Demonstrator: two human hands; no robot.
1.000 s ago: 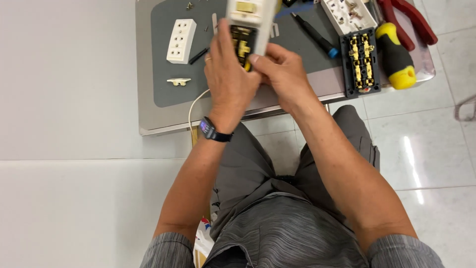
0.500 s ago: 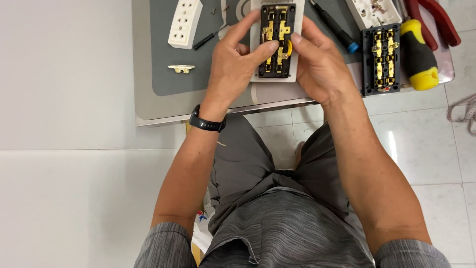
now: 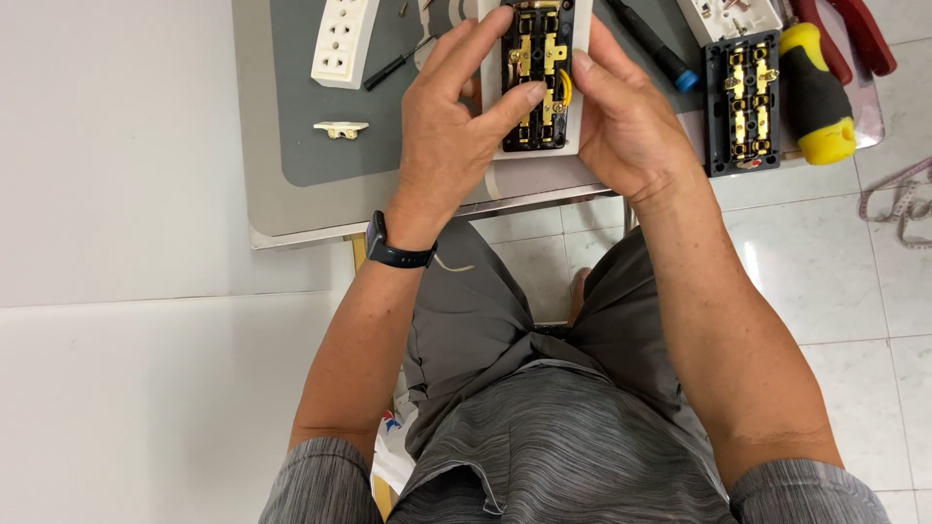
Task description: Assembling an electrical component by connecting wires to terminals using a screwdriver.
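Observation:
Both hands hold an opened white power strip base (image 3: 540,78) over the near edge of a small table (image 3: 282,209). Its black inner frame with brass contacts faces up. My left hand (image 3: 456,121) grips the left side, thumb and forefinger pressing on the brass parts. My right hand (image 3: 626,121) cups the right side, fingers over the rim. A black band sits on my left wrist.
A grey mat (image 3: 311,116) covers the table. On it lie a white socket cover (image 3: 342,39), a small cream clip (image 3: 340,128), a thin black screwdriver (image 3: 393,63), a blue-tipped screwdriver (image 3: 660,49), another black contact frame (image 3: 743,102), a yellow-black handle (image 3: 815,92) and red-handled pliers (image 3: 854,29).
The power strip base was turned over from its white back to its brass contact side and lowered toward the table edge. Both hands shifted around it.

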